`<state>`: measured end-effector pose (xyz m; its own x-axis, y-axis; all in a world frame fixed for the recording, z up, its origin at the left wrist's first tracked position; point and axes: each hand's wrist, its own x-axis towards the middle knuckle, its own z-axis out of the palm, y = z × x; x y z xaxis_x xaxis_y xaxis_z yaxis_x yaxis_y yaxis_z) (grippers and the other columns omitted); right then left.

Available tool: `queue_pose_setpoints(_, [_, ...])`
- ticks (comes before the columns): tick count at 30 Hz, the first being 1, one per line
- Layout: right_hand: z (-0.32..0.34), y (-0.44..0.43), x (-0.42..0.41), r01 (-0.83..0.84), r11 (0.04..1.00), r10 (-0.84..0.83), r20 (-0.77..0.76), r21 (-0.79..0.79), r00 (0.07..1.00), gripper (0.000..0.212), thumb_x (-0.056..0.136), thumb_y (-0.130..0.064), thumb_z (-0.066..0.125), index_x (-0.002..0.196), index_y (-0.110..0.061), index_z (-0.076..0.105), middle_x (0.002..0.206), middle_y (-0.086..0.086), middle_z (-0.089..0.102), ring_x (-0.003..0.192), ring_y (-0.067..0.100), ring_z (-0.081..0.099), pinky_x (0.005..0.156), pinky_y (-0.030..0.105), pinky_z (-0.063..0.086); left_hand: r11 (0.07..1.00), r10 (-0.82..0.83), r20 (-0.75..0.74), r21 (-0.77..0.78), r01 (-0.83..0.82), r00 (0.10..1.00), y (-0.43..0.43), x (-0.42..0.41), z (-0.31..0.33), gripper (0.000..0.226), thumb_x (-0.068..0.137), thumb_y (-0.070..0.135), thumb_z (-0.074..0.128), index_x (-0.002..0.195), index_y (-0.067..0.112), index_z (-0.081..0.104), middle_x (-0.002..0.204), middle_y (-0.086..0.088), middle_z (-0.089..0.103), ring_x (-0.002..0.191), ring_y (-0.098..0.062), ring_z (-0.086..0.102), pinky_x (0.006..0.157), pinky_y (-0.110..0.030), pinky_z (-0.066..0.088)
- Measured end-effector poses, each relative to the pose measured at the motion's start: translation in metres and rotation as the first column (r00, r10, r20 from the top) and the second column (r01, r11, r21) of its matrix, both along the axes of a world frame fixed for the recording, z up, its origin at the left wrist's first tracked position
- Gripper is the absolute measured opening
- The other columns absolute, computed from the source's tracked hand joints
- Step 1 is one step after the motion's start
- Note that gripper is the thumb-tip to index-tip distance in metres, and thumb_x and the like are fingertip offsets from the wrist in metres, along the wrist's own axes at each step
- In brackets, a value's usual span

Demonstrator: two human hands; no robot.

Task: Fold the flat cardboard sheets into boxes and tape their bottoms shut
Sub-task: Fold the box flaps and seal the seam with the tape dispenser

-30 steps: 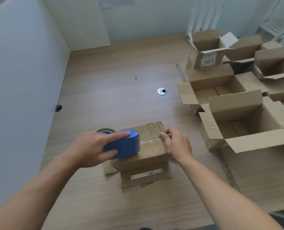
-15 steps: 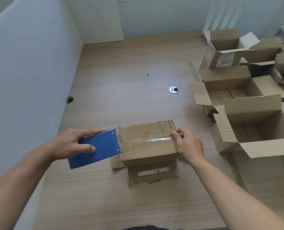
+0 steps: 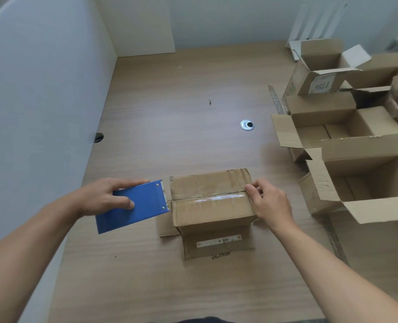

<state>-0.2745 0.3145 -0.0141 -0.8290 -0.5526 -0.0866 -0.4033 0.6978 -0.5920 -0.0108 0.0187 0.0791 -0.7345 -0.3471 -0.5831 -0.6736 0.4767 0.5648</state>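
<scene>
Your left hand (image 3: 105, 197) grips the tape dispenser (image 3: 137, 206) at the upturned box's (image 3: 212, 213) left edge; your right hand (image 3: 271, 203) pinches the tape (image 3: 216, 197) opposite. Open boxes (image 3: 361, 173) rightward show only bottom flaps; the table (image 3: 170, 117) stretches ahead.

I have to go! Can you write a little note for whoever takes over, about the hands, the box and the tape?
Left hand: grips the blue tape dispenser at the left edge of the box.
Right hand: holds the box's right edge, fingertips on the tape's end.
The box lies bottom up on the table; open boxes stand at the right.
Done: clear tape runs across the bottom seam.
Left: cut the tape if it is uncut (cannot tell), press it flat, turn the box over.
</scene>
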Motion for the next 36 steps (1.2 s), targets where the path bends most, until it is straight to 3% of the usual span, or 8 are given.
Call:
queue_pose_setpoints(9, [0.009,-0.013,-0.012,-0.006,0.998,0.003,0.051,0.059,0.999,0.028,0.096,-0.046,0.054,0.112,-0.025,0.062,0.107,0.000,0.069,0.105,0.031,0.060,0.083,0.041,0.048,0.967,0.115,0.029,0.227,-0.119,0.993,0.005,-0.004,-0.025,0.059,0.067,0.037,0.067,0.121,0.060,0.060,0.117,0.020,0.069,0.107,-0.010,0.066,0.096,-0.030,0.047])
queue_pose_setpoints(13, [0.025,-0.035,-0.004,0.026,0.992,-0.002,-0.189,0.126,0.982,0.035,0.094,-0.036,0.060,0.127,-0.025,0.058,0.126,0.004,0.051,0.118,0.029,0.046,0.094,0.046,0.039,0.921,0.229,-0.020,0.327,-0.210,0.973,0.030,0.005,-0.036,0.055,0.065,0.035,0.069,0.114,0.061,0.064,0.114,0.017,0.071,0.102,-0.011,0.068,0.087,-0.025,0.049])
queue_pose_setpoints(17, [0.027,-0.044,0.045,-0.239,0.965,0.260,-0.417,0.104,0.871,0.028,0.087,-0.039,0.059,0.109,-0.024,0.067,0.114,0.004,0.059,0.104,0.031,0.053,0.086,0.045,0.043,0.895,0.307,-0.076,0.361,-0.261,0.949,0.059,0.017,-0.049,0.059,0.063,0.043,0.069,0.118,0.064,0.058,0.117,0.015,0.071,0.103,-0.012,0.069,0.097,-0.033,0.049])
queue_pose_setpoints(20, [0.009,-0.038,0.076,-0.402,0.885,0.462,-0.339,0.233,0.820,0.048,0.090,-0.050,0.041,0.120,-0.023,0.067,0.124,0.005,0.062,0.117,0.031,0.058,0.101,0.046,0.034,0.852,0.403,-0.096,0.402,-0.335,0.910,0.082,0.027,-0.059,0.066,0.064,0.044,0.070,0.128,0.058,0.057,0.119,0.012,0.071,0.104,-0.014,0.069,0.099,-0.036,0.049])
queue_pose_setpoints(23, [0.005,-0.036,0.078,-0.485,0.795,0.577,-0.209,0.364,0.789,0.068,0.093,-0.060,0.018,0.150,-0.029,0.039,0.160,0.003,0.030,0.149,0.025,0.022,0.115,0.047,0.006,0.799,0.498,-0.114,0.447,-0.403,0.860,0.103,0.034,-0.065,0.068,0.070,0.036,0.068,0.135,0.048,0.053,0.122,0.013,0.069,0.107,-0.012,0.068,0.094,-0.032,0.049])
queue_pose_setpoints(26, [0.003,-0.035,0.068,-0.578,0.744,0.646,-0.140,0.335,0.750,0.074,0.086,-0.065,-0.001,0.155,-0.042,0.007,0.164,-0.008,-0.007,0.150,0.014,-0.016,0.116,0.041,-0.018,0.788,0.525,-0.139,0.452,-0.418,0.840,0.117,0.041,-0.070,0.068,0.072,0.041,0.069,0.136,0.051,0.051,0.128,0.015,0.065,0.114,-0.012,0.064,0.098,-0.034,0.047])
queue_pose_setpoints(31, [-0.004,-0.035,0.060,-0.568,0.750,0.652,-0.232,0.339,0.722,0.053,0.098,-0.059,0.022,0.146,-0.044,0.039,0.159,-0.003,0.031,0.149,0.020,0.023,0.117,0.041,0.002,0.803,0.535,-0.156,0.401,-0.441,0.831,0.121,0.053,-0.070,0.070,0.067,0.049,0.070,0.134,0.057,0.051,0.133,0.019,0.061,0.119,-0.006,0.060,0.107,-0.041,0.042])
queue_pose_setpoints(36, [-0.008,-0.040,0.054,-0.578,0.756,0.654,-0.310,0.306,0.691,0.050,0.097,-0.058,0.028,0.141,-0.044,0.047,0.153,-0.004,0.042,0.142,0.019,0.038,0.114,0.040,0.012,0.828,0.485,-0.138,0.390,-0.403,0.864,0.114,0.062,-0.064,0.067,0.071,0.048,0.068,0.135,0.056,0.050,0.135,0.018,0.060,0.122,-0.009,0.059,0.108,-0.042,0.041])
